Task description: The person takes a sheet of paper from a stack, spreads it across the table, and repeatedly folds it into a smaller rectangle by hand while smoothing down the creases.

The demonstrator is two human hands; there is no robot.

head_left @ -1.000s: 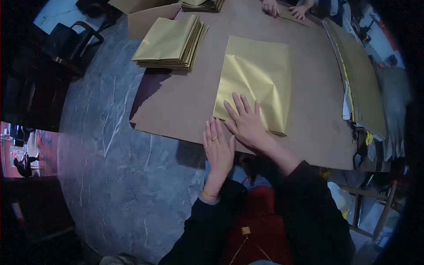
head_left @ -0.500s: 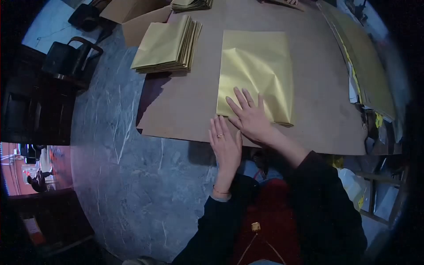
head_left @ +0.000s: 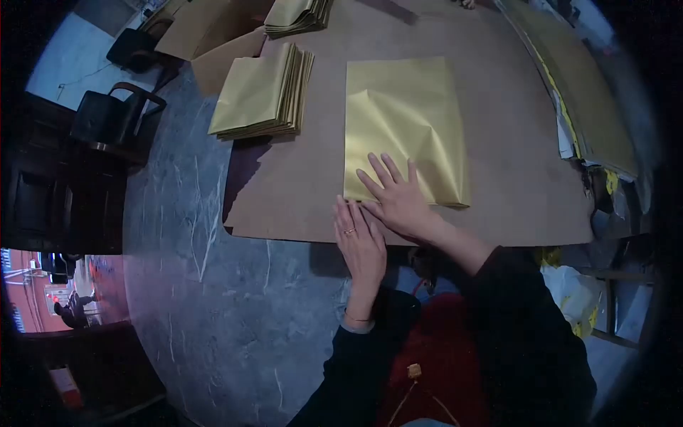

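Note:
A gold sheet, perhaps a flat bag (head_left: 402, 107), lies creased on the cardboard-covered table (head_left: 512, 206) in front of me. My right hand (head_left: 402, 203) rests flat on its lower part with the fingers spread. At its lower left corner is my left hand (head_left: 361, 245), palm down and fingers stretched out, the fingertips touching the edge near my right thumb. A ring shows on one finger. Neither hand grips anything.
A stack of folded gold pieces (head_left: 252, 96) sits at the table's left, with another stack (head_left: 295, 14) behind it. An open cardboard box (head_left: 220, 60) stands beside them. Large cardboard sheets (head_left: 583, 92) lie on the right. Part of a co-worker's hand (head_left: 466, 3) shows at the top edge.
The view has shifted, and less of the co-worker's hands shows at the top. My hands have stayed in nearly the same place on the gold sheet.

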